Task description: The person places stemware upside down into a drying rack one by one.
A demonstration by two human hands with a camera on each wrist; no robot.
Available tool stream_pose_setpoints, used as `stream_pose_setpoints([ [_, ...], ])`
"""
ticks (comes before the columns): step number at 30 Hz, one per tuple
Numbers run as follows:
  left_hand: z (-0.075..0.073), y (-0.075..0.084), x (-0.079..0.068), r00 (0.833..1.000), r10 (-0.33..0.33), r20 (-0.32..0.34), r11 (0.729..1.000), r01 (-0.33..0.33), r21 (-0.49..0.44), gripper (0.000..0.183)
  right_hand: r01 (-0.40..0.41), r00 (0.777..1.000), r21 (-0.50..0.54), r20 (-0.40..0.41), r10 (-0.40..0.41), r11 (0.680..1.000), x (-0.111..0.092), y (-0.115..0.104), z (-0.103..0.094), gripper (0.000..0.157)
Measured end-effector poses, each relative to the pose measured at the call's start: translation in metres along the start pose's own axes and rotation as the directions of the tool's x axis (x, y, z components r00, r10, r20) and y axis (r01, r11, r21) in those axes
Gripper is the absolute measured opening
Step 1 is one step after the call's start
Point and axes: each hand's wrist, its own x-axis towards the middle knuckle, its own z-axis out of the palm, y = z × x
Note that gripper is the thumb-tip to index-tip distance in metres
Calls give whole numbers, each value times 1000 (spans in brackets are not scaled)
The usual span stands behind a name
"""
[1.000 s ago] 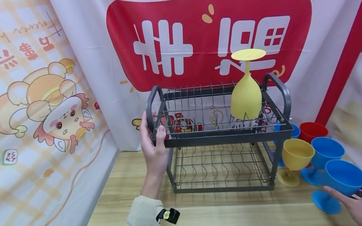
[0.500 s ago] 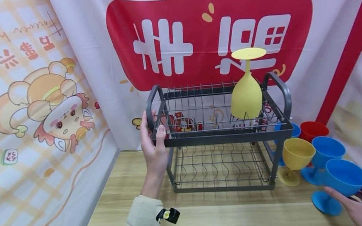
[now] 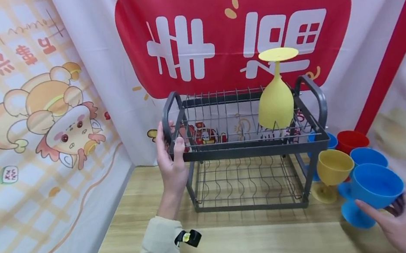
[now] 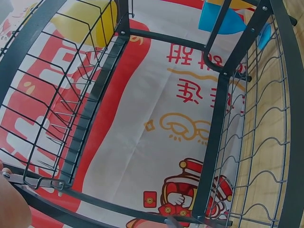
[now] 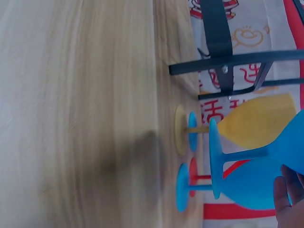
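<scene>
A dark two-tier dish rack (image 3: pixel 246 151) stands on the wooden table. My left hand (image 3: pixel 171 168) grips the rack's upper left corner beside the handle; in the left wrist view only part of the thumb (image 4: pixel 12 206) shows. At the right, my right hand (image 3: pixel 402 219) holds a blue goblet (image 3: pixel 377 185) by its bowl, upright with a slight tilt. Its foot hangs above the table in the right wrist view, where fingers (image 5: pixel 287 192) touch the bowl. A yellow goblet (image 3: pixel 275 104) stands upside down on the rack's top tier, toward the right.
Beside the rack's right side stand a darker yellow goblet (image 3: pixel 335 168), a red goblet (image 3: pixel 352 141), another blue goblet (image 3: pixel 369 156) and a blue goblet partly behind the rack (image 3: pixel 327 140). Printed cloth (image 3: pixel 108 70) hangs behind and at both sides.
My right hand has lifted the front blue goblet off the table and shifted it slightly left. The left hand keeps its grip on the rack. The head view has tipped slightly.
</scene>
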Motion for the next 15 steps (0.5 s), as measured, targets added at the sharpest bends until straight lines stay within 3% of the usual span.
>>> stream_pose_setpoints([
  [8,0,1,1,1000,-18,1,1000,18,2,63,142,990,-67,6,-142,988,-16,-17,13,107],
  [11,0,1,1,1000,-15,1,1000,15,0,63,234,972,-114,7,-235,965,-22,-20,19,103],
  [15,0,0,1,1000,-16,5,1000,16,5,62,370,929,-146,38,-369,917,-28,-25,26,102],
])
